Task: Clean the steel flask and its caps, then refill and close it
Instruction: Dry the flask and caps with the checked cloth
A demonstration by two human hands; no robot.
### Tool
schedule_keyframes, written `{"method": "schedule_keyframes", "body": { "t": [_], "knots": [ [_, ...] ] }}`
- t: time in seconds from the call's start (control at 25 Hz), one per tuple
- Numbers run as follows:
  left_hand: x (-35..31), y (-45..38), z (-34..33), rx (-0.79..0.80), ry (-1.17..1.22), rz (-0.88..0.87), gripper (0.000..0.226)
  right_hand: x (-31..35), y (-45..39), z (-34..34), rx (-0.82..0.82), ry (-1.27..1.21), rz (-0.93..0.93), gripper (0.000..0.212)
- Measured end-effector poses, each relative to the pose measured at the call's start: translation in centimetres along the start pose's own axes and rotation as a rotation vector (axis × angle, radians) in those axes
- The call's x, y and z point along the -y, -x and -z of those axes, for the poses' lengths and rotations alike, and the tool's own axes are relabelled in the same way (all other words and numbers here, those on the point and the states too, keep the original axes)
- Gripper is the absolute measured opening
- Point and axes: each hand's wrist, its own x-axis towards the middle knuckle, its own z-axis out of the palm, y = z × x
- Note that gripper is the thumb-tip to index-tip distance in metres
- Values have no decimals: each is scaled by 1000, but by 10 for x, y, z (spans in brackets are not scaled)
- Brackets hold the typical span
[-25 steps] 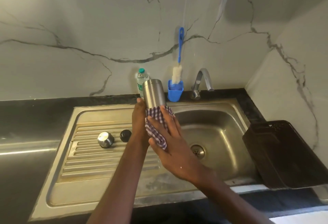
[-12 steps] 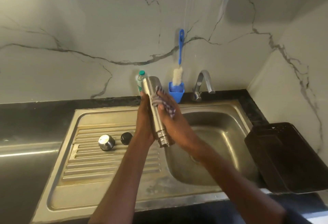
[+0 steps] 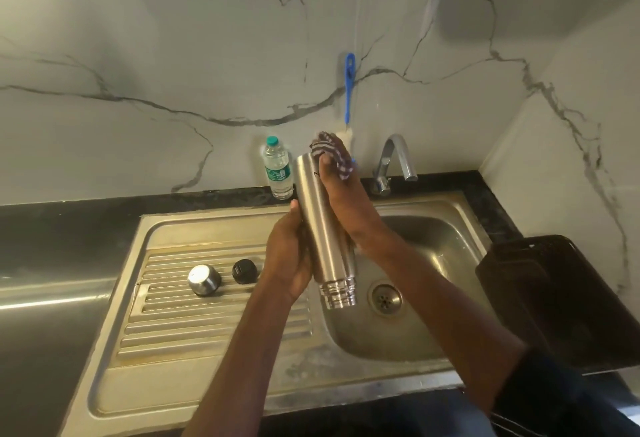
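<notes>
Change: the checked cloth (image 3: 331, 154) now sits at the flask's upturned base, higher along the body than half a second ago; a second ago it wrapped the lower part.
Steel flask (image 3: 320, 228): held upside down and tilted over the sink basin (image 3: 433, 298), threaded mouth pointing down near the drain (image 3: 384, 298).
Left hand (image 3: 289, 256): fingers curled round the flask's middle, thumb up along its left side.
Right hand (image 3: 346, 208): lies along the flask's right side, fingertips pressing the cloth against the base; whether the fingers curl round the cloth cannot be told.
Caps: steel cap (image 3: 204, 279) and black inner cap (image 3: 245, 271) stand side by side, apart, on the ribbed drainboard (image 3: 207, 329), left of the hands.
Surface: steel sink set in a black countertop (image 3: 52, 225); white marble-veined wall (image 3: 173, 55) behind and to the right.
Around: plastic water bottle (image 3: 277, 170) on the counter behind the flask; blue bottle brush (image 3: 349, 86) upright against the wall, its lower end hidden by hand and cloth; tap (image 3: 393, 163) at the basin's back edge; dark basket (image 3: 554, 298) on the right rim.
</notes>
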Motion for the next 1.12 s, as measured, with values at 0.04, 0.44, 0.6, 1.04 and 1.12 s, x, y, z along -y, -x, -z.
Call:
{"method": "schedule_keyframes", "body": {
  "t": [0.04,0.44,0.6,1.04,1.12],
  "knots": [
    [-3,1,-5,-6,8,1,54,-2,3,-2,21,13,-19,58],
    [-3,-17,7,52,61,74,64,-22,88,-5,219,507,278,60],
    [4,-8,-2,36,-6,4,52,7,18,2,9,113,132,61],
    [-1,-28,16,-80,112,45,83,-30,108,-3,226,551,291,61],
    [5,-19,11,-68,91,40,55,-24,78,-7,163,637,368,63]
  ]
}}
